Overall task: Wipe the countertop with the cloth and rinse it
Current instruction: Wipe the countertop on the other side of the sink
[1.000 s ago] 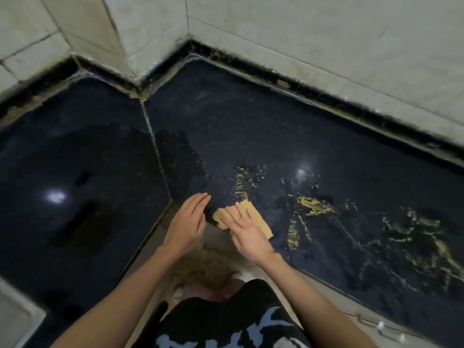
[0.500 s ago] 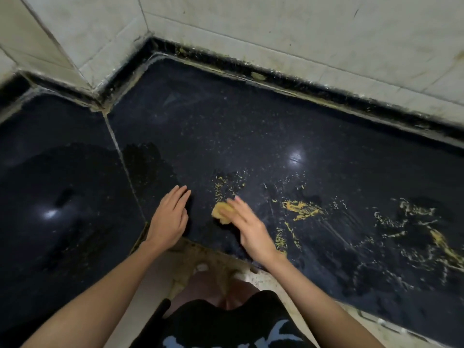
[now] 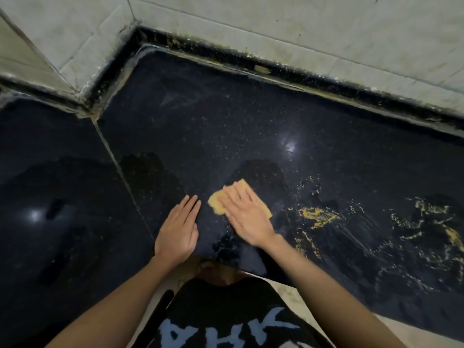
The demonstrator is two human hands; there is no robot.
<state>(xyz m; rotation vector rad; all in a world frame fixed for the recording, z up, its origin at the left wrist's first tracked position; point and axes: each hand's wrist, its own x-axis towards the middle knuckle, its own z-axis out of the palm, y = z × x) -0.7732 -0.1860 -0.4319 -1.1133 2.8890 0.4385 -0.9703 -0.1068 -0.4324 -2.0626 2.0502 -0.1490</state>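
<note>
Head cam showed right hand [image 3: 247,219] pressed flat, fingers spread over the yellow cloth [image 3: 218,204] to scrub the black countertop [image 3: 226,126], left hand [image 3: 178,231] open just beside it for support.

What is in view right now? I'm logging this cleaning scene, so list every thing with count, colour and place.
countertop: one, black speckled stone with a seam on the left, fills the middle.
wall tiles: several, off-white, along the back and the left corner.
cloth: one, yellow, flat on the countertop under the right hand.
smears: several, yellow, on the countertop right of the cloth.
shirt: one, black with pale lettering, bottom centre.
left hand: one, flat on the countertop, left of the cloth, not touching it.
right hand: one, pressed flat on the cloth.
</note>
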